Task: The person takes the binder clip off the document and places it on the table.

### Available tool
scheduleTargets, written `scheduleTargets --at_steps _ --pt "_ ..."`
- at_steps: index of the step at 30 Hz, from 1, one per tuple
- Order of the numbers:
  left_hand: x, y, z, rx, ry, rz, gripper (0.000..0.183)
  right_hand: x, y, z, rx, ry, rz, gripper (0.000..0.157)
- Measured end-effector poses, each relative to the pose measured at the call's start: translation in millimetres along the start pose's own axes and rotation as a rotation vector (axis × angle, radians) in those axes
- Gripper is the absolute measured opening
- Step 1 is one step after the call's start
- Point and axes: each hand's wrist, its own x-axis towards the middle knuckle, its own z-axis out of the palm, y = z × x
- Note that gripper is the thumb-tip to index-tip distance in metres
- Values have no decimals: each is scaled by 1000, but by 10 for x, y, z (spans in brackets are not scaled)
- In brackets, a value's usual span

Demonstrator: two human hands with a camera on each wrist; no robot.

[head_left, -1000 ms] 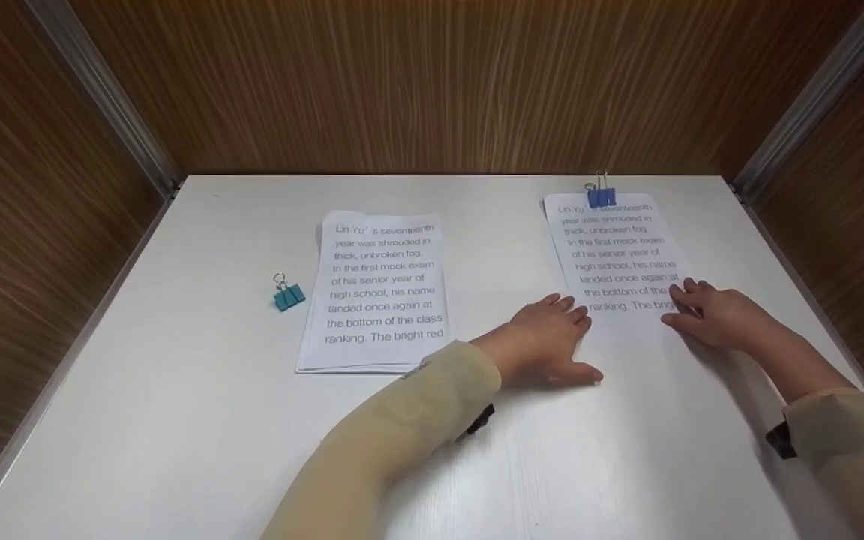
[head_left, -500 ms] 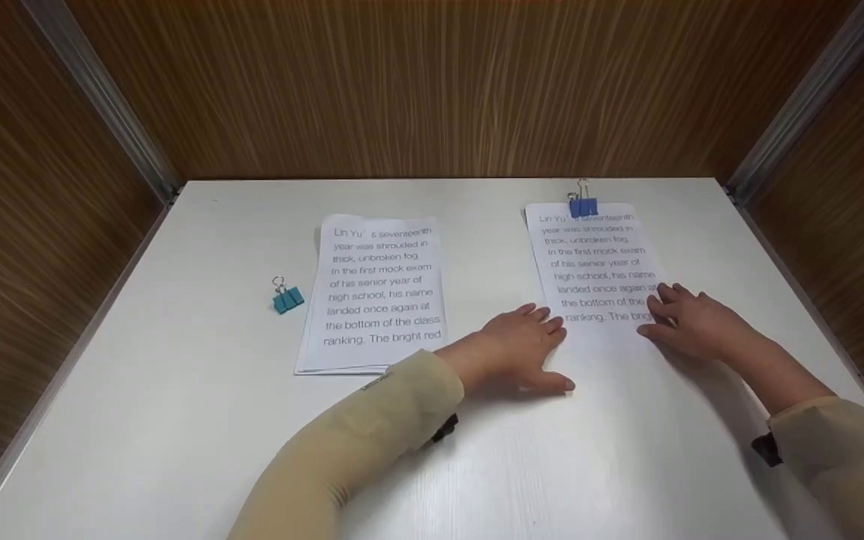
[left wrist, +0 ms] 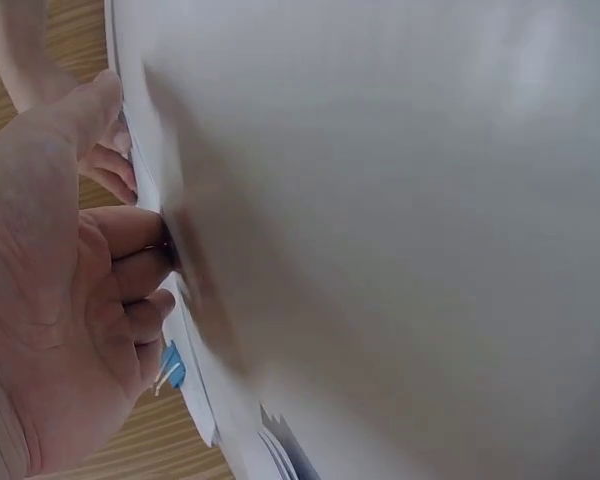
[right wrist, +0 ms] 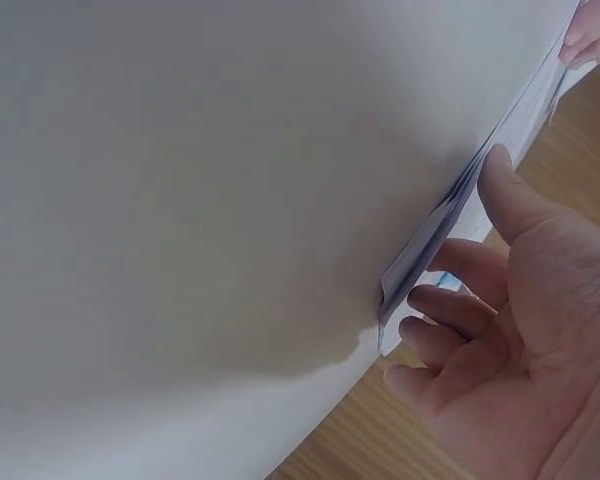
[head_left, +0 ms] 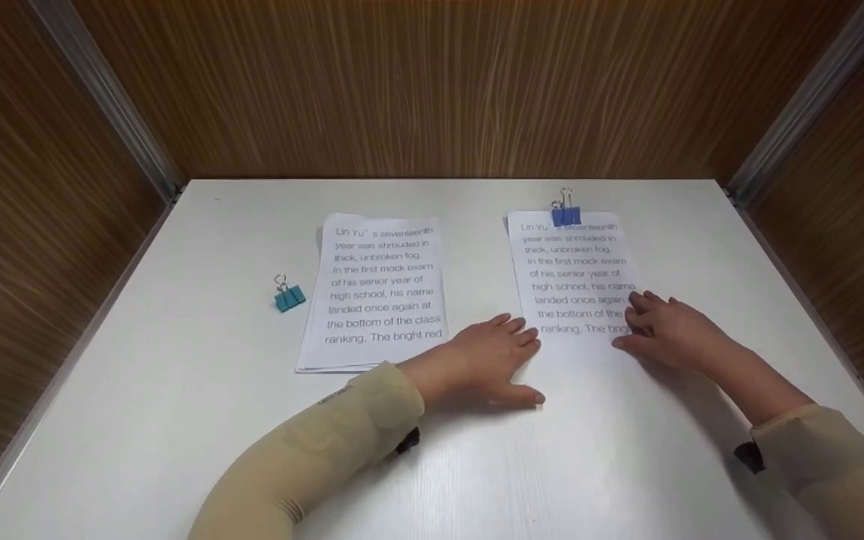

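Right of the frame's centre, my left hand [head_left: 488, 361], fingers spread, and right hand [head_left: 678, 334], fingers loosely bent, flank the clipped stack [head_left: 574, 279]; even pressure (I'd judge) should keep it square.

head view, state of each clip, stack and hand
teal binder clip: loose on white table
blue binder clip: clamped on right paper stack
left paper stack: unclipped, bottom edges uneven
right paper stack: clipped at top
left hand: fingers spread
right hand: fingers over right paper stack's edge
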Motion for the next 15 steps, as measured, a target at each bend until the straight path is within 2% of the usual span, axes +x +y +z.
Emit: scheduleTargets --at_steps 7,15 --pt "-235 -79 75 -31 1 7 93 15 -212 86 47 -1 29 72" --pt "-469 -132 151 -42 52 30 91 -18 -386 129 72 7 35 75"
